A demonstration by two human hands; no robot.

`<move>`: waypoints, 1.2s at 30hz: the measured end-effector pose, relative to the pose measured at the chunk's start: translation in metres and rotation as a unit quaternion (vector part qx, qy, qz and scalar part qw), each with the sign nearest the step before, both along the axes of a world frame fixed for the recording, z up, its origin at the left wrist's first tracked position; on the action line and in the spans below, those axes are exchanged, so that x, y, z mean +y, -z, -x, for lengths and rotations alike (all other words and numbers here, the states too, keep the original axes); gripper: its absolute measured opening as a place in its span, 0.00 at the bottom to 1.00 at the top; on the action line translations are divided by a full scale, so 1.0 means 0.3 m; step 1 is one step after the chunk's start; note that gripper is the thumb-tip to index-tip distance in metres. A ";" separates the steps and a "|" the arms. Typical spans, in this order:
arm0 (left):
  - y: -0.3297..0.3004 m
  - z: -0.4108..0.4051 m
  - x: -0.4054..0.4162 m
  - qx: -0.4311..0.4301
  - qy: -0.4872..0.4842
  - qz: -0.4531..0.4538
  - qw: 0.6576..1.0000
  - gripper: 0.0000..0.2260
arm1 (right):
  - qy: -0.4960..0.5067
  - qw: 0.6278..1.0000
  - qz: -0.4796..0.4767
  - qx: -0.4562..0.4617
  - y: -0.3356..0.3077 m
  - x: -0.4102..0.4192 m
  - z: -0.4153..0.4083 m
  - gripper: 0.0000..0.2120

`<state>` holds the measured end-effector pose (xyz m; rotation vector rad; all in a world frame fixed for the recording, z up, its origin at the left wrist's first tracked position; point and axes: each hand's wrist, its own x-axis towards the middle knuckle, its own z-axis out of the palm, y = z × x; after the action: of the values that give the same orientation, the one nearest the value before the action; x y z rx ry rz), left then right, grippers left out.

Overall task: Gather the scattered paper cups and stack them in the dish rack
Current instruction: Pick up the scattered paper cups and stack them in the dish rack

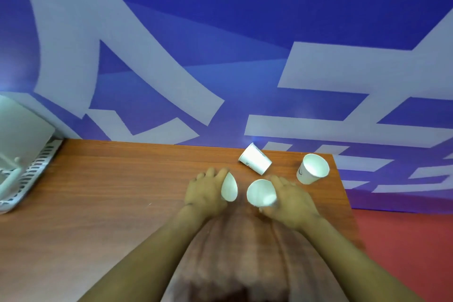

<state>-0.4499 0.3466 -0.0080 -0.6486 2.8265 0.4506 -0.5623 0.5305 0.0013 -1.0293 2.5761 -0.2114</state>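
Note:
Several white paper cups are on or above the brown wooden table (110, 191). My left hand (206, 191) grips one cup (230, 187), its mouth turned right. My right hand (291, 201) grips another cup (261, 193), its mouth facing me. A third cup (255, 158) lies on its side near the table's far edge. A fourth cup (313, 168) stands tilted near the far right corner. The white dish rack (29, 171) sits at the table's far left, partly cut off by the frame.
A blue and white patterned wall (220, 56) rises right behind the table. Red floor (404, 252) shows past the table's right edge. A white panel (22, 125) stands in the dish rack.

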 end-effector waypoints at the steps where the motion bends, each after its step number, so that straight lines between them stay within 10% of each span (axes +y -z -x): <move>1: -0.022 -0.042 -0.011 0.016 -0.017 -0.015 1.000 0.31 | -0.002 1.000 0.005 -0.005 -0.020 -0.011 -0.033 0.34; 36: -0.207 -1.223 -0.887 0.152 -0.076 -0.069 0.983 0.31 | 0.010 0.997 0.070 -0.033 -0.254 -0.922 -1.116 0.35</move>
<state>-0.0829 0.0805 0.0541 -0.8327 2.9997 0.8296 -0.2276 0.2540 0.0775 -1.0273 2.5420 -0.4293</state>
